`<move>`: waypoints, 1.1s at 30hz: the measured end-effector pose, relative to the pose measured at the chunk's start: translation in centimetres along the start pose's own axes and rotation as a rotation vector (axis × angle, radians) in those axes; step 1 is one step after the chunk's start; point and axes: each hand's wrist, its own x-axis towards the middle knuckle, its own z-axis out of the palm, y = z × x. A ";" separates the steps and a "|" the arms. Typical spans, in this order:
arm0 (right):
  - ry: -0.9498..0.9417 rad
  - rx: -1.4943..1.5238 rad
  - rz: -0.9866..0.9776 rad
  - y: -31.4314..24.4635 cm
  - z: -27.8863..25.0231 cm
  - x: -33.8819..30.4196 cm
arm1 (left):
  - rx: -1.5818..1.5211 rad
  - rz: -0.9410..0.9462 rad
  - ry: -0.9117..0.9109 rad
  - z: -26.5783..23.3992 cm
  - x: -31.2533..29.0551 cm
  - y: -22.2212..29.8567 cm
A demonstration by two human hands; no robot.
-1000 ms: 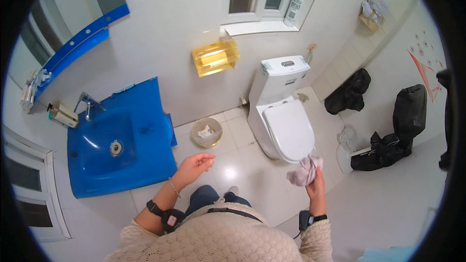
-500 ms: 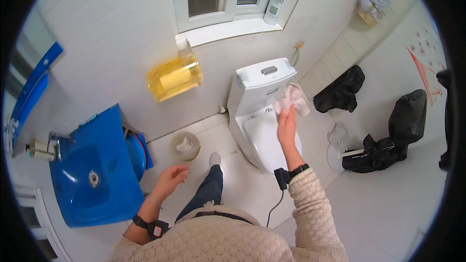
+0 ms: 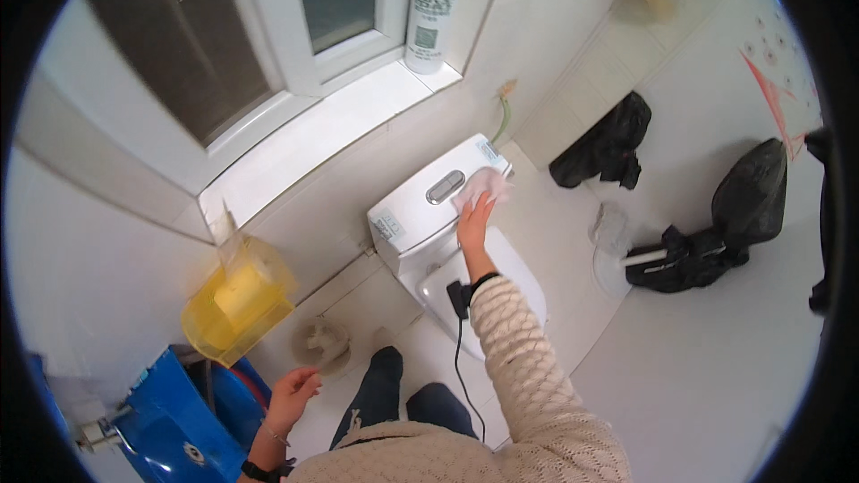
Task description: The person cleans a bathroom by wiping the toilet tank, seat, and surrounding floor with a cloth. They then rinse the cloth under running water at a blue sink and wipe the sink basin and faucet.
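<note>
My right hand (image 3: pixel 476 225) is on a pale pink cloth (image 3: pixel 483 190), its fingers over the near edge. The cloth lies against the right end of the white toilet tank's top (image 3: pixel 407 215), beside the oval flush button (image 3: pixel 445 187). Below my right forearm, the white toilet lid (image 3: pixel 510 277) is down and partly covered by the arm. My left hand (image 3: pixel 293 394) hangs low at the left, holding nothing, with its fingers loosely bent and apart. It is nearest to the bin (image 3: pixel 338 360) and the blue washbasin (image 3: pixel 165 425).
A yellow tissue box (image 3: pixel 224 326) hangs on the wall at left. A white bottle (image 3: pixel 433 22) stands on the windowsill (image 3: pixel 313 139). Black plastic bags (image 3: pixel 752 197) lie and hang at right, near a white-handled round item (image 3: pixel 611 270). A cable (image 3: pixel 458 358) trails from my right wrist.
My view has shifted closer to the window and toilet. My right hand has brought the cloth from beside the tank onto its top. My left hand still hangs free.
</note>
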 end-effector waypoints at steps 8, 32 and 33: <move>-0.147 0.354 0.409 -3.7 4.2 -7.3 | 0.620 0.368 -0.191 6.6 12.0 8.6; -0.880 0.662 0.409 8.7 -3.7 23.6 | 1.437 0.662 0.400 20.8 30.2 12.3; -0.842 0.678 0.494 10.5 -3.9 22.9 | 1.442 0.662 0.412 20.6 30.2 12.1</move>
